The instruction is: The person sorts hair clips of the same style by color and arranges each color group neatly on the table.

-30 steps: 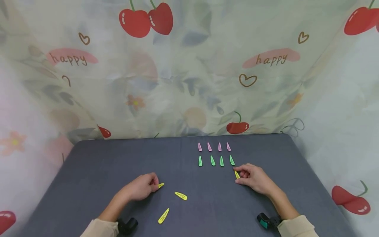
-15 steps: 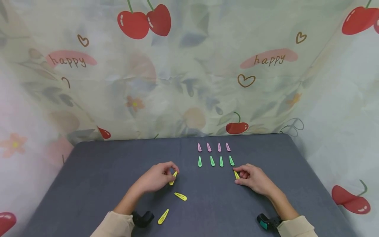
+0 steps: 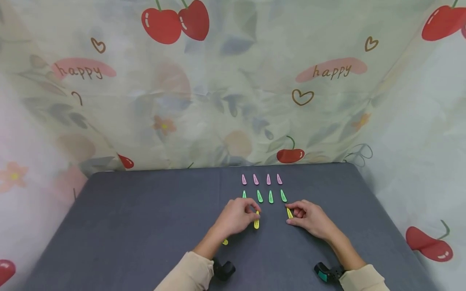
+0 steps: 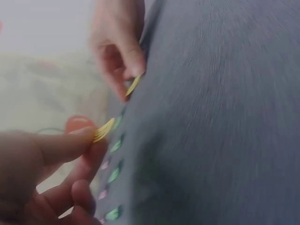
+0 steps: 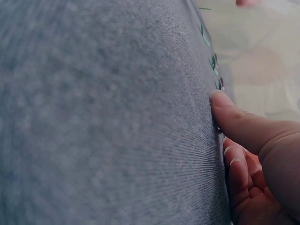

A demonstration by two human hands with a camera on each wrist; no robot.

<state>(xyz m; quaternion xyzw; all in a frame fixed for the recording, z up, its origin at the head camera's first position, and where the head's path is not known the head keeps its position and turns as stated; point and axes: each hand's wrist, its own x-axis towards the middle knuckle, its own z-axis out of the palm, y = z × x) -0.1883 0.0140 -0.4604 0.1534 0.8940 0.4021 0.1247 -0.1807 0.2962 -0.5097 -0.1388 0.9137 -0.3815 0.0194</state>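
My left hand (image 3: 236, 216) pinches a yellow snap hair clip (image 3: 257, 221) between thumb and fingertips, just in front of the green clips. In the left wrist view that same yellow clip (image 4: 104, 130) juts out past the fingertips. To the right, my right hand (image 3: 309, 217) holds another yellow hair clip (image 3: 289, 213) by its ends, close to the tabletop and below the last green clip (image 3: 283, 196). The thumb (image 5: 224, 105) hides this clip in the right wrist view. One more yellow clip (image 3: 225, 242) peeks out from under the left forearm.
Several pink hair clips (image 3: 256, 179) lie in a row near the far edge of the dark grey tabletop (image 3: 145, 210). A row of green clips (image 3: 271, 197) lies nearer, its leftmost one partly covered by the left hand. Behind hangs a cherry-print curtain (image 3: 218, 81).
My left hand has carried its yellow clip from the left toward the right, turning it upright on the way. Its forearm now covers the loose yellow clips. The right hand has stayed in place.
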